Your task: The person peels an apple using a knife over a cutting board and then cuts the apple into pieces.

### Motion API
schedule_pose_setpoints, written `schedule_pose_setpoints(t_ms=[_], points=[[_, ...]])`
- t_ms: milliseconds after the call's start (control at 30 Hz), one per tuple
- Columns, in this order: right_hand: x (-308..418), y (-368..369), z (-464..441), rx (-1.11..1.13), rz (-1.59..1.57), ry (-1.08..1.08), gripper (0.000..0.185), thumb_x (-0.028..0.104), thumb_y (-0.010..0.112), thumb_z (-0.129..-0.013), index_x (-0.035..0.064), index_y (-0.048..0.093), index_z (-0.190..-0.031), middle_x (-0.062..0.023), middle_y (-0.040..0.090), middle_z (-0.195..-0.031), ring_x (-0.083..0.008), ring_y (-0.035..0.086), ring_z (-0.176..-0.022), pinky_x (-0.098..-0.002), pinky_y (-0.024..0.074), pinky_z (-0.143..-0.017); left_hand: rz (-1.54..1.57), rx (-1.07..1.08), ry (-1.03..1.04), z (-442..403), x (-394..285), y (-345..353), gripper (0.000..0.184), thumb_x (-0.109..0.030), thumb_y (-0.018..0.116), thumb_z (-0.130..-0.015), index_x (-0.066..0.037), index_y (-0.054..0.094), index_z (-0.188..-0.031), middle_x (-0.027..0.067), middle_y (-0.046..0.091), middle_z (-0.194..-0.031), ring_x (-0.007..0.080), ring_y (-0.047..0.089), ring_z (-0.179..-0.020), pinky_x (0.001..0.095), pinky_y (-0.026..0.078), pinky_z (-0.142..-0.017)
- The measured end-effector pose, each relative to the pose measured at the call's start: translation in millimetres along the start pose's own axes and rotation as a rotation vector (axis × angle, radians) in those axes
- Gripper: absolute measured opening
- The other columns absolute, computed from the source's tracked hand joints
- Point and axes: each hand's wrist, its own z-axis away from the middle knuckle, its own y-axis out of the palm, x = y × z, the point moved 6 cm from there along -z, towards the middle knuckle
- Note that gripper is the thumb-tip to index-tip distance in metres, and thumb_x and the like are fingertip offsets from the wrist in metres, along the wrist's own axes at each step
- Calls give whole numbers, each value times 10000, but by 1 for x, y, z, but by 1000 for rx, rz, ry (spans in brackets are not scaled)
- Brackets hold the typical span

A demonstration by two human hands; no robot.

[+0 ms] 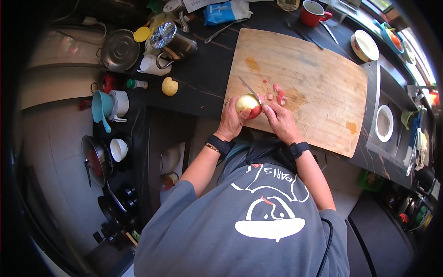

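A partly peeled apple (246, 104), pale on top with red skin left at the lower right, is held in my left hand (230, 121) over the near left edge of the cutting board. My right hand (280, 122) grips a knife (249, 86), its blade lying against the apple and pointing up to the left. The knife's handle is hidden in my fingers. Several bits of red peel (280, 95) lie on the wooden cutting board (318, 69) just beyond my right hand. A peeled, pale yellow fruit (170, 86) sits on the dark counter to the left.
A metal pitcher (182, 44), a white cup (154, 65) and a lidded pan (121, 50) stand at the left. Behind the board are a blue packet (227, 12) and a red mug (314, 14). A white bowl (364, 45) and the sink (385, 92) are to the right.
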Motion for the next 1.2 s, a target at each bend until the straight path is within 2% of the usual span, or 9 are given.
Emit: schedule_pose_setpoints(t_ms=[167, 500, 567, 700, 867, 967, 1100, 1167, 1200], points=[[-5, 2, 3, 78, 5, 109, 297, 293, 568, -972, 9, 651, -942, -224, 595, -730, -401, 583, -686, -417, 462, -637, -6, 14, 4, 2, 5, 1, 838, -715, 486, -848, 56, 494, -1178, 250, 551, -1061, 408, 542, -1005, 432, 431, -905], [-6, 3, 4, 72, 9, 120, 318, 310, 554, -975, 11, 660, -979, -235, 616, -768, -405, 610, -733, -426, 471, -667, -10, 9, 31, 5, 3, 1, 835, -711, 493, -846, 52, 487, -1186, 242, 539, -1074, 402, 536, -1012, 431, 428, -909], [-11, 4, 5, 89, 20, 185, 319, 312, 551, -975, 14, 663, -996, -235, 623, -781, -406, 616, -749, -426, 475, -675, -3, 13, 57, 5, -1, 0, 839, -711, 495, -842, 48, 477, -1199, 235, 530, -1076, 400, 534, -1020, 426, 429, -912], [-8, 3, 4, 82, 22, 153, 320, 313, 551, -973, 14, 663, -990, -237, 621, -783, -396, 616, -745, -421, 475, -676, -3, 21, 43, 6, 0, 0, 843, -714, 492, -839, 42, 470, -1211, 230, 522, -1081, 399, 530, -1032, 420, 430, -917], [-36, 7, 3, 105, -1, 187, 323, 315, 558, -972, 7, 654, -970, -221, 604, -744, -357, 579, -674, -413, 461, -651, 10, 58, 66, 7, -3, -1, 841, -708, 509, -831, 27, 469, -1235, 223, 510, -1107, 385, 533, -1045, 415, 435, -921], [-37, 7, 1, 112, -28, 193, 333, 325, 561, -973, 7, 651, -940, -201, 593, -711, -333, 552, -633, -399, 450, -624, 14, 46, 64, 7, -1, 0, 898, -751, 461, -830, 41, 459, -1255, 207, 523, -1119, 366, 538, -1059, 397, 431, -931], [-23, -6, -1, 162, -101, 274, 337, 330, 568, -972, 12, 649, -896, -188, 590, -695, -313, 544, -608, -384, 442, -601, 20, 84, 26, 7, 3, 1, 896, -737, 476, -833, 40, 449, -1278, 205, 521, -1145, 364, 531, -1088, 394, 424, -952], [-15, -23, -14, 163, 28, 107, 339, 329, 570, -972, 20, 648, -856, -178, 578, -674, -299, 534, -587, -366, 435, -580, 32, 80, 53, 8, 3, 0, 890, -721, 497, -833, 38, 443, -1293, 203, 518, -1160, 360, 528, -1105, 391, 419, -964], [-8, -30, -18, 160, 118, 98, 308, 304, 584, -965, 21, 631, -851, -189, 588, -693, -346, 570, -624, -400, 451, -594, 35, 81, 50, 9, 3, 0, 890, -721, 497, -833, 38, 443, -1293, 203, 518, -1160, 360, 528, -1105, 391, 419, -964]])
